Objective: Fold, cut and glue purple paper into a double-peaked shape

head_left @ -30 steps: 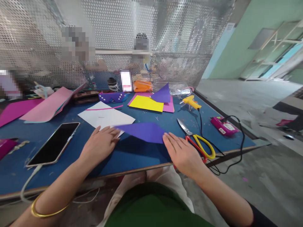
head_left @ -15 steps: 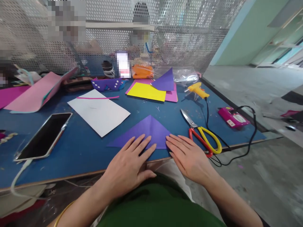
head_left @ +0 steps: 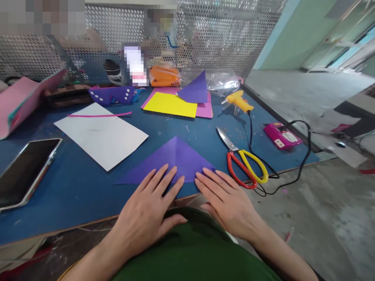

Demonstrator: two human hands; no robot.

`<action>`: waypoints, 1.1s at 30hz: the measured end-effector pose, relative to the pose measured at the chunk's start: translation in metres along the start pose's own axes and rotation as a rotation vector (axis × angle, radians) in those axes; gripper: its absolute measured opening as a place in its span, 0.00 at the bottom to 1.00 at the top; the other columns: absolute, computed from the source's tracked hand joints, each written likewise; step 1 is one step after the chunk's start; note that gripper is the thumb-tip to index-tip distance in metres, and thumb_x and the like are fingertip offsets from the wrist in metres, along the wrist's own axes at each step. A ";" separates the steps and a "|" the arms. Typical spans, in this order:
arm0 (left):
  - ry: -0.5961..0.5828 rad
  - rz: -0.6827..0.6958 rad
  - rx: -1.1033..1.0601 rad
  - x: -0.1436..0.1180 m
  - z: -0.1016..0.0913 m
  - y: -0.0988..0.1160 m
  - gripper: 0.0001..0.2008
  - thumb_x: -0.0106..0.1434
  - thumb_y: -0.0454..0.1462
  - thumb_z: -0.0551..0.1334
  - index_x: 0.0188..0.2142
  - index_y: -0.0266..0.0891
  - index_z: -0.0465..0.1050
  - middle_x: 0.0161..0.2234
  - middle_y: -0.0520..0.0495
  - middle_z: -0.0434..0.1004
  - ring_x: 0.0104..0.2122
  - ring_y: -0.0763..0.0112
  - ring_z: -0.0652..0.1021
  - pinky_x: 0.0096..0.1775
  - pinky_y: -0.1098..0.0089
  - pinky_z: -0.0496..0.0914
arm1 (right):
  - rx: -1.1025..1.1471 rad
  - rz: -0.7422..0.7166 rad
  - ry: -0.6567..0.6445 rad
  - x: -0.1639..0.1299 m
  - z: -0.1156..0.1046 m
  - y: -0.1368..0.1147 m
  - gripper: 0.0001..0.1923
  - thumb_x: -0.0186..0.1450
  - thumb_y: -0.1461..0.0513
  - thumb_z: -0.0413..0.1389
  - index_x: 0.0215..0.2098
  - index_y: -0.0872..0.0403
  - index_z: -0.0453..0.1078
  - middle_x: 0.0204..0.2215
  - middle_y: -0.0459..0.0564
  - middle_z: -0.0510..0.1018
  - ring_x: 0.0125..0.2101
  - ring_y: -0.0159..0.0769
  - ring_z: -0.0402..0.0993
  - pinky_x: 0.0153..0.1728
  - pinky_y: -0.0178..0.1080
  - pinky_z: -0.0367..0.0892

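Note:
A purple paper triangle (head_left: 176, 156) lies flat near the front edge of the blue table, its point away from me and a crease running down from its tip. My left hand (head_left: 149, 203) rests open on its lower edge, left of the middle, fingers stretched out. On the right part of the same edge lies my right hand (head_left: 228, 197), palm down with its fingers straight. Both hands partly cover the paper's near edge. Just right of my right hand are scissors (head_left: 234, 148) with one red and one yellow handle, blades slightly apart.
White paper (head_left: 108, 144) bearing a pink strip (head_left: 99, 115) lies left, beside a phone (head_left: 26, 168). Behind are yellow paper (head_left: 170, 104), a folded purple piece (head_left: 195, 90) and a purple mask-shaped piece (head_left: 111, 95). A yellow glue gun (head_left: 238, 100) and magenta power box (head_left: 283, 136) stand right.
My right hand has slid left and inward over the paper's near edge, covering more of its right side. My left hand stays on the paper. The view has shifted to the right.

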State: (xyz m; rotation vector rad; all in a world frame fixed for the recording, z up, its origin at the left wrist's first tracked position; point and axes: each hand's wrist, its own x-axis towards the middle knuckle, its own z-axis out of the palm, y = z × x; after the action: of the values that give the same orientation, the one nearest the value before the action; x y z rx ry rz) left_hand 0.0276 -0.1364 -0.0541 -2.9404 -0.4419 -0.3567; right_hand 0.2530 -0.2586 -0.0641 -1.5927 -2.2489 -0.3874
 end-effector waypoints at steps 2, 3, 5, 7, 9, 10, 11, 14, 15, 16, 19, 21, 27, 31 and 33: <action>0.009 -0.003 0.009 0.000 0.000 0.001 0.37 0.67 0.58 0.56 0.65 0.34 0.64 0.66 0.33 0.64 0.65 0.43 0.66 0.58 0.44 0.70 | 0.012 0.015 -0.014 0.001 0.005 -0.004 0.20 0.75 0.61 0.48 0.60 0.63 0.69 0.62 0.55 0.73 0.63 0.46 0.66 0.62 0.50 0.65; 0.015 -0.007 0.014 -0.001 0.001 0.001 0.37 0.68 0.58 0.55 0.65 0.34 0.64 0.66 0.33 0.64 0.65 0.43 0.67 0.58 0.44 0.70 | 0.018 0.033 -0.014 0.001 0.006 -0.006 0.21 0.75 0.61 0.47 0.60 0.64 0.69 0.62 0.56 0.73 0.63 0.46 0.66 0.61 0.50 0.65; 0.035 -0.016 0.017 -0.003 0.000 0.002 0.35 0.69 0.57 0.54 0.64 0.33 0.66 0.65 0.33 0.66 0.64 0.43 0.68 0.57 0.45 0.71 | 0.037 0.061 -0.009 -0.001 0.007 -0.007 0.20 0.74 0.63 0.48 0.60 0.64 0.69 0.61 0.56 0.73 0.63 0.45 0.66 0.61 0.49 0.66; 0.055 -0.035 0.015 -0.007 0.000 0.002 0.33 0.70 0.55 0.53 0.63 0.32 0.67 0.64 0.34 0.68 0.63 0.44 0.69 0.56 0.45 0.72 | 0.050 0.082 0.013 -0.003 0.006 -0.007 0.20 0.74 0.63 0.48 0.60 0.64 0.69 0.60 0.57 0.74 0.62 0.44 0.68 0.60 0.48 0.67; 0.076 -0.055 0.011 -0.014 0.000 0.002 0.32 0.71 0.54 0.54 0.62 0.32 0.68 0.63 0.35 0.69 0.62 0.45 0.70 0.56 0.46 0.72 | 0.040 0.105 0.040 -0.007 0.006 -0.007 0.19 0.74 0.63 0.49 0.59 0.65 0.69 0.59 0.59 0.75 0.61 0.44 0.69 0.59 0.49 0.67; 0.089 -0.065 0.011 -0.017 0.000 0.001 0.31 0.71 0.53 0.54 0.61 0.31 0.68 0.62 0.35 0.70 0.62 0.46 0.71 0.56 0.47 0.72 | 0.029 0.115 0.051 -0.009 0.006 -0.007 0.19 0.73 0.64 0.49 0.59 0.65 0.69 0.59 0.60 0.76 0.61 0.45 0.69 0.59 0.49 0.67; 0.102 -0.076 0.011 -0.020 0.001 0.000 0.30 0.71 0.53 0.54 0.61 0.32 0.69 0.62 0.36 0.71 0.61 0.46 0.72 0.57 0.48 0.72 | 0.018 0.125 0.057 -0.010 0.006 -0.007 0.19 0.73 0.64 0.50 0.59 0.65 0.69 0.58 0.60 0.76 0.61 0.46 0.69 0.59 0.50 0.67; 0.142 -0.112 0.007 -0.029 0.004 -0.001 0.28 0.71 0.51 0.55 0.61 0.33 0.69 0.60 0.37 0.73 0.60 0.48 0.73 0.58 0.50 0.71 | 0.007 0.150 0.062 -0.011 0.006 -0.010 0.19 0.73 0.64 0.50 0.60 0.63 0.68 0.58 0.60 0.76 0.61 0.46 0.69 0.59 0.51 0.66; 0.153 -0.121 0.002 -0.030 0.005 -0.001 0.28 0.71 0.51 0.56 0.61 0.34 0.68 0.60 0.37 0.73 0.60 0.48 0.73 0.58 0.50 0.71 | 0.013 0.155 0.055 -0.011 0.006 -0.010 0.19 0.73 0.63 0.50 0.60 0.62 0.68 0.58 0.60 0.76 0.60 0.46 0.70 0.60 0.52 0.65; 0.160 -0.127 -0.006 -0.032 0.006 -0.001 0.28 0.71 0.51 0.56 0.61 0.34 0.68 0.60 0.37 0.74 0.60 0.48 0.73 0.58 0.50 0.71 | 0.028 0.154 0.047 -0.011 0.004 -0.009 0.19 0.74 0.62 0.50 0.60 0.62 0.68 0.57 0.59 0.77 0.60 0.46 0.70 0.60 0.52 0.65; 0.184 -0.129 -0.054 -0.034 0.005 -0.001 0.29 0.70 0.51 0.57 0.61 0.34 0.68 0.60 0.36 0.74 0.59 0.47 0.74 0.58 0.49 0.71 | 0.081 0.192 0.099 -0.014 -0.005 0.000 0.17 0.73 0.63 0.50 0.58 0.60 0.69 0.54 0.59 0.78 0.57 0.45 0.73 0.58 0.50 0.67; 0.203 -0.146 -0.131 -0.033 0.001 -0.004 0.25 0.70 0.49 0.58 0.60 0.35 0.70 0.58 0.38 0.76 0.59 0.49 0.75 0.57 0.50 0.72 | 0.057 0.319 0.210 -0.020 -0.013 0.012 0.15 0.72 0.64 0.52 0.56 0.57 0.71 0.52 0.59 0.79 0.52 0.44 0.76 0.56 0.49 0.70; 0.237 -0.264 -0.380 0.001 -0.026 -0.033 0.14 0.72 0.40 0.56 0.52 0.44 0.77 0.50 0.48 0.82 0.50 0.64 0.80 0.53 0.62 0.75 | -0.160 0.619 0.075 -0.032 -0.027 0.054 0.16 0.71 0.58 0.52 0.52 0.58 0.72 0.47 0.60 0.79 0.42 0.47 0.80 0.35 0.44 0.75; -0.110 -0.109 -0.382 0.064 -0.030 -0.053 0.17 0.69 0.41 0.57 0.55 0.44 0.74 0.55 0.46 0.78 0.56 0.61 0.76 0.57 0.59 0.70 | -0.225 0.617 -0.107 -0.023 -0.026 0.067 0.17 0.68 0.60 0.52 0.52 0.58 0.71 0.42 0.57 0.79 0.41 0.47 0.77 0.40 0.45 0.72; -0.285 0.014 -0.363 0.097 -0.026 -0.056 0.25 0.64 0.43 0.63 0.59 0.42 0.69 0.60 0.43 0.73 0.59 0.58 0.72 0.59 0.59 0.65 | -0.247 0.625 -0.171 -0.015 -0.027 0.069 0.17 0.66 0.61 0.53 0.52 0.58 0.71 0.38 0.56 0.78 0.40 0.47 0.76 0.39 0.44 0.69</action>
State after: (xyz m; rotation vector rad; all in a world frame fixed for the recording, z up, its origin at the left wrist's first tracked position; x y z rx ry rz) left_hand 0.0949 -0.0614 0.0016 -3.3645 -0.4289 -0.0118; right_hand 0.3265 -0.2599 -0.0455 -2.4190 -1.7213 -0.3692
